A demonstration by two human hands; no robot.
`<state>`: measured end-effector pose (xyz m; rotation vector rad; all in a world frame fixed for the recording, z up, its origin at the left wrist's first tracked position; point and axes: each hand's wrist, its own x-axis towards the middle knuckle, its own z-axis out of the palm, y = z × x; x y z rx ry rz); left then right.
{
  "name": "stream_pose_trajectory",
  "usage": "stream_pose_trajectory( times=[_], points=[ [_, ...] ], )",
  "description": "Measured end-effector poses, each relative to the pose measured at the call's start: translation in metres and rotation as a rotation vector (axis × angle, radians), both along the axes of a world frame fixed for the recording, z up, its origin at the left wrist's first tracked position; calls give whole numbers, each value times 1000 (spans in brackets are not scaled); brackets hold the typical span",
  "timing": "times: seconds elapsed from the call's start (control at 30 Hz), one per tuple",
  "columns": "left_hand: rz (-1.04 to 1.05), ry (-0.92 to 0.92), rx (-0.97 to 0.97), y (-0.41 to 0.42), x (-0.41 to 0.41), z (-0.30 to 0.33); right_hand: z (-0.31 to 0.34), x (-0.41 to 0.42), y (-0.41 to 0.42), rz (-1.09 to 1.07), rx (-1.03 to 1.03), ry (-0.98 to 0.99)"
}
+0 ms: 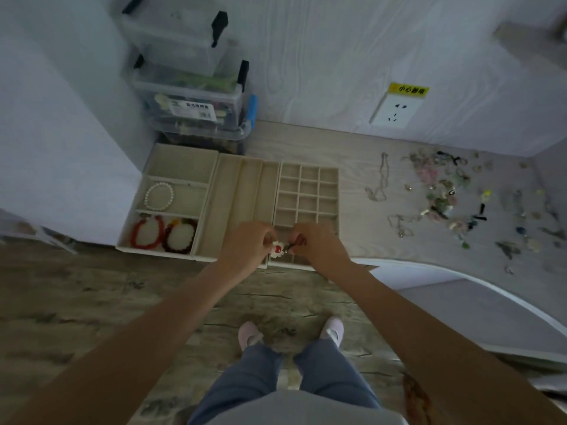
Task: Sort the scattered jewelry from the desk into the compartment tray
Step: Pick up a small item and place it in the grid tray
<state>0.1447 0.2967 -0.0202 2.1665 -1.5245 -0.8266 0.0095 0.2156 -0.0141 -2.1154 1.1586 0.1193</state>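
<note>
Presently held: one white flower-shaped ornament with a red centre point(277, 249), pinched between both hands over the near edge of the beige fabric-lined compartment tray point(308, 265). Left hand point(247, 246) grips its left side with curled fingers; right hand point(317, 243) pinches a small dark fitting at its right side. Tray contents: white pearl bracelet point(159, 196), middle left compartment; two red bead bracelets point(146, 231), near left compartment. Loose mixed jewelry point(454, 204) lies scattered on the pale wooden desk point(352, 148), well right of the tray.
</note>
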Motion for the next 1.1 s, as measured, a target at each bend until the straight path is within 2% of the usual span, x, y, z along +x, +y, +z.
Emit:
stream_pose_trajectory(
  times=[0.1,0.27,0.5,0.7,0.9,1.03,1.1],
  points=[
    [-31,-73,43,-3,-5,0,-1,-1,-1,-1,-8,25],
    [-157,-386,113,-8,-11,1,1,4,-3,67,-70,110],
    [-167,-474,161,-13,-14,2,3,4,-3,49,-68,139],
    [-158,-695,109,-18,-24,9,8,5,-2,66,-65,149],
    [-268,-503,-111,-5,-11,4,8,4,-1,67,-62,147],
    [-266,-420,-74,-1,-7,4,5,4,2,73,-87,128],
    [-266,-438,-57,-3,-9,5,4,5,2,81,-92,122]
  ],
)
